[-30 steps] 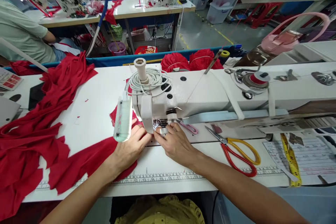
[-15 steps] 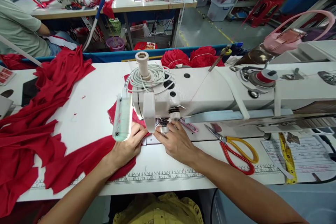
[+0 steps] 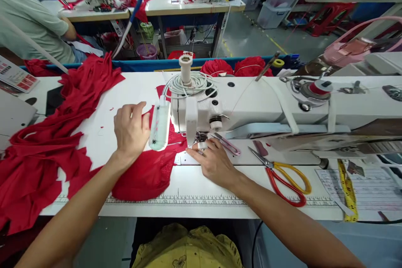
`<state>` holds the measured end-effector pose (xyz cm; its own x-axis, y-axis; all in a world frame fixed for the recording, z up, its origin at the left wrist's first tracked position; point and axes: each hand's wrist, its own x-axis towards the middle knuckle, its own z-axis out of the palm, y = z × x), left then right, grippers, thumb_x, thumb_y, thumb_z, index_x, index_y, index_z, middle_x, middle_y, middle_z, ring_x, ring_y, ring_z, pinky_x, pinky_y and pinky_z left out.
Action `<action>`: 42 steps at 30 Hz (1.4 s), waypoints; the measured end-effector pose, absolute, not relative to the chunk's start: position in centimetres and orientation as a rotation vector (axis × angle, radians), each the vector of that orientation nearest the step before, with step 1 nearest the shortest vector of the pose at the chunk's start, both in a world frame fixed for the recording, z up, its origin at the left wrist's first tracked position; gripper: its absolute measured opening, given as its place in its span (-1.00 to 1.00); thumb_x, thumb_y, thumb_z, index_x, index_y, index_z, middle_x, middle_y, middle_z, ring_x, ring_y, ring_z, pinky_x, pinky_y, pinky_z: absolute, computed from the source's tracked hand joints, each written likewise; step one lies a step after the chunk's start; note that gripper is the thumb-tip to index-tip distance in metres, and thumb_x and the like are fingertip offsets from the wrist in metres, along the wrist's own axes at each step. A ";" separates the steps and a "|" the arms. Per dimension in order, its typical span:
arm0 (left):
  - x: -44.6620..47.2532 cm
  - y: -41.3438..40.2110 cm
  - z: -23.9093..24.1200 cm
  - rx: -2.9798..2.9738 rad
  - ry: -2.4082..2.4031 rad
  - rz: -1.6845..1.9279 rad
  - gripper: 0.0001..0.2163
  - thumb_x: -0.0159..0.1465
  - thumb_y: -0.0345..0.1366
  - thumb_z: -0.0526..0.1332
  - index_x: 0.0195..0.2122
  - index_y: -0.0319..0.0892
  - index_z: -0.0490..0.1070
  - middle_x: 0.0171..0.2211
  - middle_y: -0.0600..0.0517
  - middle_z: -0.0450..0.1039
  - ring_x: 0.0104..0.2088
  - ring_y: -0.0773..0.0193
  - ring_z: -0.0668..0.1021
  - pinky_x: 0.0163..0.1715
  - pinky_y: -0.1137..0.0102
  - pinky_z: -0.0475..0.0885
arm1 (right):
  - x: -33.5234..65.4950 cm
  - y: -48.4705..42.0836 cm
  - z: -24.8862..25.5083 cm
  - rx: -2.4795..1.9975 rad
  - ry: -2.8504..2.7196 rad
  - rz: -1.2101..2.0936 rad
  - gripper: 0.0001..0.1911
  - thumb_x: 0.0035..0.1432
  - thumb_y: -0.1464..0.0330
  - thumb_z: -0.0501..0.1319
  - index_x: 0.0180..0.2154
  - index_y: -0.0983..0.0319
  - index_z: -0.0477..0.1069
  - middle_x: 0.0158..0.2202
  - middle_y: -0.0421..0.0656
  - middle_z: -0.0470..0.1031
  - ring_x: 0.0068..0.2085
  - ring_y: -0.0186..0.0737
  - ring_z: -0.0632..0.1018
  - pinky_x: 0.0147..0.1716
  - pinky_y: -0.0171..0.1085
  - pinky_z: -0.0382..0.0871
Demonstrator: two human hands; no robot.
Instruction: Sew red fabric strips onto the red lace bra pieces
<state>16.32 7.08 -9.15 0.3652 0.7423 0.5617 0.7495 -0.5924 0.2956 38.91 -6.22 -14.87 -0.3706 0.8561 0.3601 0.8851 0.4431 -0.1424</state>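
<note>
My left hand is lifted left of the sewing machine's lamp, its fingers curled round the red fabric, which bunches up under my wrist. My right hand lies flat on the machine bed. Its fingers are stretched towards the presser foot and the fingertips touch the fabric's edge. The white sewing machine runs off to the right, with a coil of cable round a spool pin on top.
A heap of red fabric pieces covers the table's left side. Pink thread snips, red-and-yellow scissors, a yellow tape measure and a printed sheet lie to the right. Across the table are red bundles and a seated co-worker.
My left hand has left the presser foot, going up and left with the fabric, which now bunches near the ruler. My right hand stays at the foot. The camera shifted slightly.
</note>
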 end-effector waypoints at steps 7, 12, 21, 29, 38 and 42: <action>11.6 -2.3 -11.8 -3.051 -0.963 -0.686 -0.63 0.30 -0.07 0.26 0.00 -0.22 0.39 -0.11 -0.14 0.44 -0.10 0.06 0.50 -0.10 0.22 0.45 | 38.9 -6.0 -15.1 -1.439 -2.244 -0.108 -0.50 0.13 0.65 0.08 0.05 0.23 0.49 -0.20 -0.07 0.53 -0.15 -0.09 0.39 -0.06 -0.10 0.19; 8.9 -3.1 -13.0 -3.044 -0.980 -0.725 -0.82 0.40 -0.29 0.11 -0.05 -0.18 0.42 -0.03 -0.12 0.49 0.05 0.06 0.50 0.08 0.16 0.41 | 38.3 -6.3 -14.1 -1.385 -2.007 0.068 -0.69 0.24 0.54 0.06 -0.12 0.23 0.53 -0.34 -0.11 0.51 -0.30 -0.18 0.44 -0.22 -0.19 0.29; 13.4 2.0 -7.2 -3.029 -1.475 -1.050 -0.81 0.42 -0.24 0.01 -0.19 -0.13 0.38 -0.50 0.18 0.42 -0.55 0.38 0.42 -0.48 0.50 0.35 | 33.5 -7.2 -10.3 -1.420 -0.873 1.636 -0.65 0.21 0.11 0.24 -0.19 0.29 0.44 -0.16 0.02 0.60 -0.36 -0.23 0.62 -0.69 -0.44 0.22; 12.6 0.7 -8.0 -3.233 -1.004 -0.502 -0.70 0.34 -0.18 0.18 0.07 -0.11 0.29 -0.19 0.02 0.57 -0.32 0.22 0.60 -0.39 0.43 0.44 | 33.2 -5.7 -9.3 -1.539 -0.832 1.700 -0.85 0.19 0.35 0.16 -0.36 0.29 0.44 -0.40 -0.12 0.58 -0.59 -0.46 0.46 -0.72 -0.49 -0.02; 14.7 -6.7 -8.3 -3.014 -0.930 0.642 -0.66 0.27 -0.54 0.11 0.05 -0.16 0.39 -0.21 -0.08 0.51 -0.35 0.09 0.61 -0.50 0.38 0.39 | 37.3 -6.7 -9.2 -1.808 -1.219 1.042 -0.91 0.16 0.44 0.18 -0.27 0.22 0.45 -0.41 -0.17 0.53 -0.27 -0.20 0.55 -0.31 -0.31 0.36; 14.1 -7.5 -7.3 -3.427 -0.917 0.397 -0.71 0.32 0.00 0.22 -0.13 -0.11 0.44 -0.31 0.00 0.51 -0.37 0.14 0.59 -0.44 0.39 0.41 | 37.3 -11.5 -10.9 -1.727 -1.604 0.302 -0.77 0.32 0.40 0.08 -0.03 0.20 0.40 -0.23 -0.11 0.54 -0.23 -0.20 0.56 -0.20 -0.27 0.40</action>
